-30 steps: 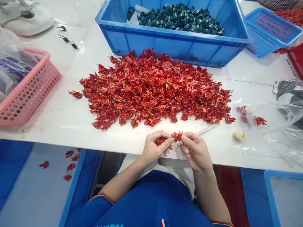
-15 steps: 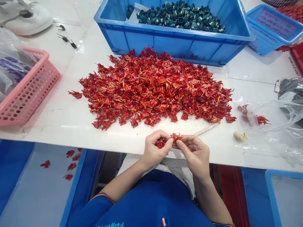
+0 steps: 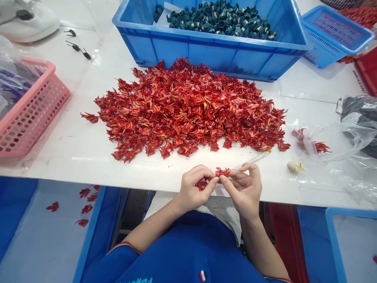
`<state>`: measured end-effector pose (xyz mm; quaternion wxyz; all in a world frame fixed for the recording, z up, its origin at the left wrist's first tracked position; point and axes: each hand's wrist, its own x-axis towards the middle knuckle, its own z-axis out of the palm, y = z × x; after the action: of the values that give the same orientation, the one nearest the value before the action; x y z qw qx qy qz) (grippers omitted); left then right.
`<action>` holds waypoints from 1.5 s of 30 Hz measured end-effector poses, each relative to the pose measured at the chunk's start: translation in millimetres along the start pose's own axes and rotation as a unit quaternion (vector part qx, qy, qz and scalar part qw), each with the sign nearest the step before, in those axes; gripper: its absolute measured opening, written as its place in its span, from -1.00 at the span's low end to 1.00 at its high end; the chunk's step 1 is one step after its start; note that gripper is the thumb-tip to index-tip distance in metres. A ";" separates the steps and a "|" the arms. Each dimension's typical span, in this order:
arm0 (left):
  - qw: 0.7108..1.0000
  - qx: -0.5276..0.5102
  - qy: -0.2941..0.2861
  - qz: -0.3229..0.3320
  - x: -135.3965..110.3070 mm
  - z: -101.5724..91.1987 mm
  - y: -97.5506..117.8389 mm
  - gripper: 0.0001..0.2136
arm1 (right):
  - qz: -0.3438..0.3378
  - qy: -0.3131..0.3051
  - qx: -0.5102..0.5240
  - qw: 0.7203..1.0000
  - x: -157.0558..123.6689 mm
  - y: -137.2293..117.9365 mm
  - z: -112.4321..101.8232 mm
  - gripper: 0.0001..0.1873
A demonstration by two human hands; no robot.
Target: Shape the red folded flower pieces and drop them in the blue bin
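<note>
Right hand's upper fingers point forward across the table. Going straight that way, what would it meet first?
Probably the thin pale strip lying on the table, just ahead of the fingertips of the right hand; the pile of red origami cranes lies beyond. Depth is unclear, so the fingers may pass above it.

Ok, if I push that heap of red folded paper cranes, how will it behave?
The red folded paper cranes probably weigh little for their size: they lie in a loose, airy heap, so a push would likely scatter them. Their sharp points look easily crushed, and the glossy surfaces may slide against one another.
</note>
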<state>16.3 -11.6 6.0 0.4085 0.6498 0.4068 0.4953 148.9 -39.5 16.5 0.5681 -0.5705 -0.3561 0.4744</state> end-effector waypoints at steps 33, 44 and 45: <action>0.942 -0.177 0.010 -0.284 1.4 0.2 -1.6 -0.77 | -0.307 0.114 -0.229 0.917 7.6 7.6 -59.0 -0.87; 0.955 -0.141 0.001 -0.262 0.7 0.5 0.9 -0.79 | -0.354 -0.048 -0.298 0.885 3.1 -17.5 0.1 -0.79; 0.956 -0.139 0.001 -0.258 0.6 0.7 0.7 -0.79 | -0.360 -0.056 -0.302 0.881 4.5 -18.3 0.1 -0.78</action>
<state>17.1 -11.3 6.7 0.6084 0.4593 0.4884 0.4247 152.5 -33.4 34.0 0.4787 -0.5198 -0.6940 0.1377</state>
